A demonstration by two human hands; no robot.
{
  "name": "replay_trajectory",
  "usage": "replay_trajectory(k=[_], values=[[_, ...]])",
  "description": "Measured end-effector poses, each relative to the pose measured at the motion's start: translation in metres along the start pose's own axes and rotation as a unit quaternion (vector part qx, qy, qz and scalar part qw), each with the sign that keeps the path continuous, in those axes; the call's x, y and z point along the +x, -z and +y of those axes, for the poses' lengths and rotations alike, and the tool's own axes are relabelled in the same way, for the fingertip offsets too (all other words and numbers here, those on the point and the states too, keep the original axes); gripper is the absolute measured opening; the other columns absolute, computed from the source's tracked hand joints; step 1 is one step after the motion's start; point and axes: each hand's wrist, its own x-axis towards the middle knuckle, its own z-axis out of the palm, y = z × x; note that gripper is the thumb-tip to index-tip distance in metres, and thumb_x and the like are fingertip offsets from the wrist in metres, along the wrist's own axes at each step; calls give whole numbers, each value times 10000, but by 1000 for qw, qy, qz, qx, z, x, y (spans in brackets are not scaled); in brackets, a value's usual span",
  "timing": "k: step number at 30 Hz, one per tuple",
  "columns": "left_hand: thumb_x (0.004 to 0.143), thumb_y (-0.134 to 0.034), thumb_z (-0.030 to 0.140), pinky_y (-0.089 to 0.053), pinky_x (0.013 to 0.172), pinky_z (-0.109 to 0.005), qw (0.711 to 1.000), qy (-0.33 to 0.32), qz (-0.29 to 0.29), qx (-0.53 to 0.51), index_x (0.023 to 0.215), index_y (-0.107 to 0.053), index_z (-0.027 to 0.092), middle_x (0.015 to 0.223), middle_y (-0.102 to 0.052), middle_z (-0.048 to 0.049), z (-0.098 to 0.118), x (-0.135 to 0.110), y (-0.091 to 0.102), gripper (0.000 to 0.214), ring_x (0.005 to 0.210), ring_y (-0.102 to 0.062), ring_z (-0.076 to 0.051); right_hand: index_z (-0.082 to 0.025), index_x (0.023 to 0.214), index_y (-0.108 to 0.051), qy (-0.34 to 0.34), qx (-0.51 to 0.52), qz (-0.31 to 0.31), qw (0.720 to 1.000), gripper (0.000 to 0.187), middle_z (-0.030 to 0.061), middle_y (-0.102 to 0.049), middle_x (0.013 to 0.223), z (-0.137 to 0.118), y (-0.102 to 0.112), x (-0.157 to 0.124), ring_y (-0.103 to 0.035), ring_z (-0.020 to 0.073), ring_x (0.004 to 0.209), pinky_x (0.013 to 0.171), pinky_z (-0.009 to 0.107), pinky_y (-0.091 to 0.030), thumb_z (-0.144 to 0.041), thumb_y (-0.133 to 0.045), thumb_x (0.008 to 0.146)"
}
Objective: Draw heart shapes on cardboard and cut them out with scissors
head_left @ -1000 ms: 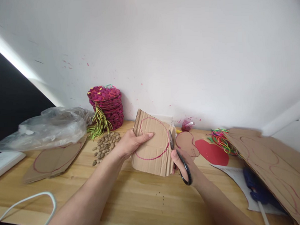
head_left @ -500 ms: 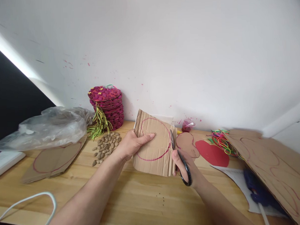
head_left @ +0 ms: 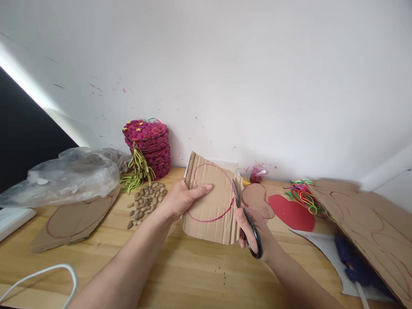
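My left hand [head_left: 182,199] grips the left edge of a brown cardboard piece [head_left: 213,204] with a red circle drawn on it, thumb lying across its face, and holds it tilted above the wooden table [head_left: 184,274]. Black-handled scissors [head_left: 247,223] are in my right hand [head_left: 255,232], fingers through the loops. Their blades sit in the cardboard's right side, along the red line.
A stack of magenta woven discs [head_left: 147,145] with green tassels stands by the wall, seeds [head_left: 145,203] in front. A plastic bag [head_left: 63,174] and marked cardboard [head_left: 72,219] lie left. Right: cut-out shapes [head_left: 290,210], coloured rubber bands [head_left: 305,191], a large cardboard sheet [head_left: 376,229].
The scissors have edged slightly along the circle's right side and the cardboard has shifted a little. Both hands keep their grip.
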Motion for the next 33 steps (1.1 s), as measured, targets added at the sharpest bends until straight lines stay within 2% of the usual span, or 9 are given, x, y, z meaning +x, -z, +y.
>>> replay_trajectory(k=[9,16,26,33], values=[[663,-963,410,-644,817,-328,1000,2,-4,-8,1015,-800,120,980,-832,-115,0,1,1,484,894,-785,-252,-250,662,-425,20,-6,5,1000,602,-56,-435,475,7,-1,1,-456,110,368,373,233,-379,-791,-566,887],[642,-972,402,-641,825,-336,1000,7,-3,-19,1030,-792,104,994,-829,-131,-1,-1,-1,521,899,-785,-261,-249,700,-451,34,-6,23,999,596,-32,-487,605,16,0,2,-566,140,445,415,254,-465,-802,-528,907],[638,-972,412,-637,807,-325,1000,4,2,-15,1010,-792,116,991,-828,-125,-2,0,-2,509,866,-781,-245,-249,676,-435,15,7,14,1000,590,-63,-444,508,9,-2,0,-472,106,367,371,225,-383,-783,-576,884],[636,-970,424,-635,796,-319,1000,8,-1,-3,1002,-792,119,985,-829,-126,-1,1,0,509,862,-780,-245,-246,697,-425,3,5,26,1000,594,-76,-424,522,5,-4,-2,-476,103,362,364,217,-365,-790,-592,869]])
